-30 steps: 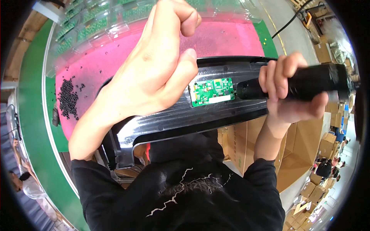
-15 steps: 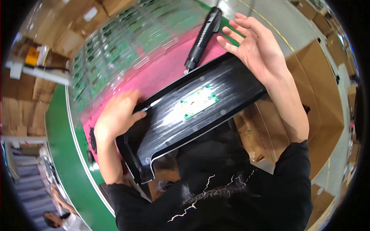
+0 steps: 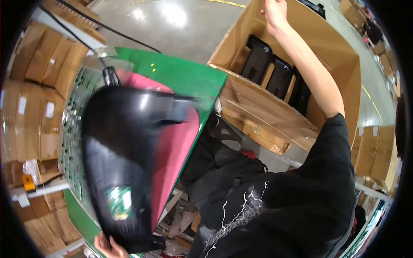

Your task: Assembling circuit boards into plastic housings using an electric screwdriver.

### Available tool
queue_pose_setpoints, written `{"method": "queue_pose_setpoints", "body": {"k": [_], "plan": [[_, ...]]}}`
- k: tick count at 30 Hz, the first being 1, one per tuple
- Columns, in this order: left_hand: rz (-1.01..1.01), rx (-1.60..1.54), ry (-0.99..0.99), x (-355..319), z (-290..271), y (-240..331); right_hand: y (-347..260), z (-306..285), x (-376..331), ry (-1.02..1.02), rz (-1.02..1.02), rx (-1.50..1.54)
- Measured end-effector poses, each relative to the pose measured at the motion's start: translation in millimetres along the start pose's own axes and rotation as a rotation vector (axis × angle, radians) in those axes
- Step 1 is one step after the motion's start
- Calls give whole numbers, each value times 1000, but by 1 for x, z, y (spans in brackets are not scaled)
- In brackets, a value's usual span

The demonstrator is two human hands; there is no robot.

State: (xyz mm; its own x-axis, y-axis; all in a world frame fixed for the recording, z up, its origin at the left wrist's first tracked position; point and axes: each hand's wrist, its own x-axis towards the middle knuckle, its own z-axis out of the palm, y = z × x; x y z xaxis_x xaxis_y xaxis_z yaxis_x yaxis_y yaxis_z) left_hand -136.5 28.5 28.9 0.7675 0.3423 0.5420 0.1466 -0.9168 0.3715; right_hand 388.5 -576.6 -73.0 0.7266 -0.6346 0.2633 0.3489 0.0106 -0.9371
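A long black plastic panel (image 3: 116, 142) lies tilted across the left side of the view, smeared by motion. A green circuit board (image 3: 115, 203) sits on its surface toward the near end. At that near end my left hand (image 3: 111, 248) is closed on the panel's edge, partly cut off by the picture's lower rim. My right arm stretches far to the upper right, over a large open cardboard box (image 3: 297, 122). At the top rim my right hand (image 3: 275, 15) has curled fingers; whatever they hold is out of view. Several similar black panels (image 3: 257, 60) stand inside the box.
Under the panel are a pink mat (image 3: 178, 142) and a green tabletop (image 3: 185, 73). A black electric screwdriver (image 3: 111, 76) rests beyond the panel's far end. Clear trays of circuit boards (image 3: 71, 150) line the table's left side. Stacked cartons (image 3: 26, 107) stand farther left.
My view has swung right toward the box. The panel has turned lengthwise on the left, with my left hand now at its near end. My right hand has left the panel and reached over the box.
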Motion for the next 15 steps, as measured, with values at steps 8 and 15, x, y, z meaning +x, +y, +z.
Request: {"method": "queue_pose_setpoints", "body": {"k": [8,15], "plan": [[-117,163,291,-34,-18,-32,172,-79,31,311,517,-614],[-49,160,277,9,4,-46,221,-69,1,-334,579,-1084]]}}
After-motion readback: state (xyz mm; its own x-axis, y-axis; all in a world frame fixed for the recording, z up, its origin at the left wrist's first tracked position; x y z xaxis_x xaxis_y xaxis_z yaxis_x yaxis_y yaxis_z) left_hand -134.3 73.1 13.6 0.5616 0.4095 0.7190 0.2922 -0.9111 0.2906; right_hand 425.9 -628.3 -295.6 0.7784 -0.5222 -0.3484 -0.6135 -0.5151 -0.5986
